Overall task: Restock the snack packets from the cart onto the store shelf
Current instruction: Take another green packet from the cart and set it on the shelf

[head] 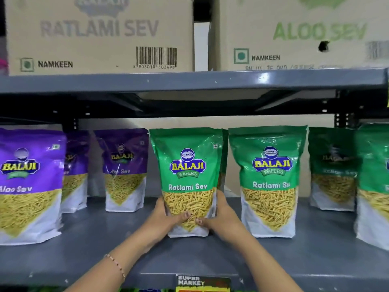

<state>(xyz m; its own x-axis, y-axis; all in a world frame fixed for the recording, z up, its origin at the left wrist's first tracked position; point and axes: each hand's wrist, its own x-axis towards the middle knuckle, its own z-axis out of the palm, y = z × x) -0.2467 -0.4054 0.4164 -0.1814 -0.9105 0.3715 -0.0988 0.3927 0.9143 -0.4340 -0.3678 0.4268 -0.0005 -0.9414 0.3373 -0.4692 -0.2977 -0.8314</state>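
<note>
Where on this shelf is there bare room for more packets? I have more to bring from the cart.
Bare shelf runs along the front edge, and between the purple Aloo Sev packets and the held Ratlami Sev packet. The green side is crowded: that packet and the next Ratlami Sev packet stand nearly side by side.

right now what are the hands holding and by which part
Both hands, left hand and right hand, hold the upright green Ratlami Sev pouch by its lower sides, thumbs on its front, standing on the grey metal shelf.
</note>
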